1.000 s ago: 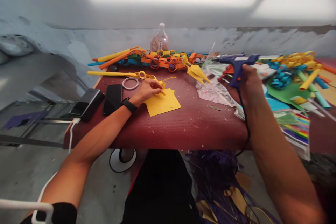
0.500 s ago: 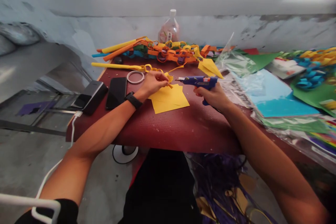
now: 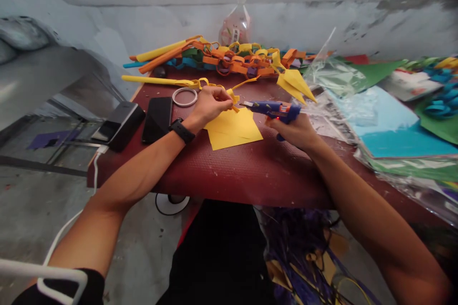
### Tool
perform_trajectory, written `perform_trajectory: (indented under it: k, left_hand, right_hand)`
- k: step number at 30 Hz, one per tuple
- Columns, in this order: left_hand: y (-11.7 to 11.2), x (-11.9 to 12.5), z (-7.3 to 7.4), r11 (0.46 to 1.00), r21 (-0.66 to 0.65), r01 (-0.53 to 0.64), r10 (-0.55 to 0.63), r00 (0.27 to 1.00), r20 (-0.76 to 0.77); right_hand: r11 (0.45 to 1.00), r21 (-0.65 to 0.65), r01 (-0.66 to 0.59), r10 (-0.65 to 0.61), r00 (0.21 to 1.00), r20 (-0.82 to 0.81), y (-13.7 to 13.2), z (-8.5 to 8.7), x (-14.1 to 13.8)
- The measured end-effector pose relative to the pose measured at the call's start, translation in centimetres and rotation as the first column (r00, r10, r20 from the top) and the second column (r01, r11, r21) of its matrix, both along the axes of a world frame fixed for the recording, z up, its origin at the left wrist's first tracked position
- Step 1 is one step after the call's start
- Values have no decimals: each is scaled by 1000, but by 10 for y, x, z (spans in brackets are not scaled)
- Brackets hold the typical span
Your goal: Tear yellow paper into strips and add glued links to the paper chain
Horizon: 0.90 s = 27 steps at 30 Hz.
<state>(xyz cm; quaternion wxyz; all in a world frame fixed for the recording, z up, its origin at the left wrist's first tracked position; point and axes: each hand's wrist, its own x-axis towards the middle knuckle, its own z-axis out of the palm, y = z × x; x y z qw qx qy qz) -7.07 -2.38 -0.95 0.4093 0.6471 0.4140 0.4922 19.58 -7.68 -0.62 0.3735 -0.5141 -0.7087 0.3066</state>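
My right hand point(image 3: 295, 131) is wrapped round the grip of a blue hot glue gun point(image 3: 274, 109), its nozzle pointing left. Just left of the nozzle tip, my left hand point(image 3: 213, 103) pinches a yellow paper strip point(image 3: 235, 100), part of which its fingers hide. That strip lies by a yellow paper chain point(image 3: 203, 83), joined to a rolled yellow paper stick point(image 3: 153, 79). Beneath the left fingers, yellow paper sheets point(image 3: 234, 131) rest on the dark red table point(image 3: 229, 176). Whether the nozzle touches the strip I cannot tell.
A phone point(image 3: 157, 119), a black box-shaped device point(image 3: 121, 124) and a tape ring point(image 3: 185, 96) lie left. Behind are orange paper chains point(image 3: 238, 64), a plastic bottle point(image 3: 236, 24) and a folded yellow piece point(image 3: 296, 85). Blue sheets point(image 3: 404, 133) and plastic wrapping point(image 3: 336, 76) cover the right side.
The glue gun's nozzle has come closer to the yellow strip in my left fingers. The camera view has shifted slightly. Both hands keep their hold.
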Motion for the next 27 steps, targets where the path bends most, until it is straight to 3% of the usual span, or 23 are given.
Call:
perform_trajectory:
  k: [7, 23, 27]
  left_hand:
    - [0, 1, -3, 1000, -24, -6, 6, 1000, 12]
    - [0, 0, -2, 999, -43, 2, -2, 1000, 15]
    - [-1, 0, 0, 998, -61, 0, 2, 1000, 28]
  right_hand:
    - [998, 51, 25, -28, 999, 46, -2, -2, 1]
    - [996, 82, -36, 31, 997, 66, -5, 1, -2]
    - [989, 105, -99, 92, 993, 68, -4, 1, -1]
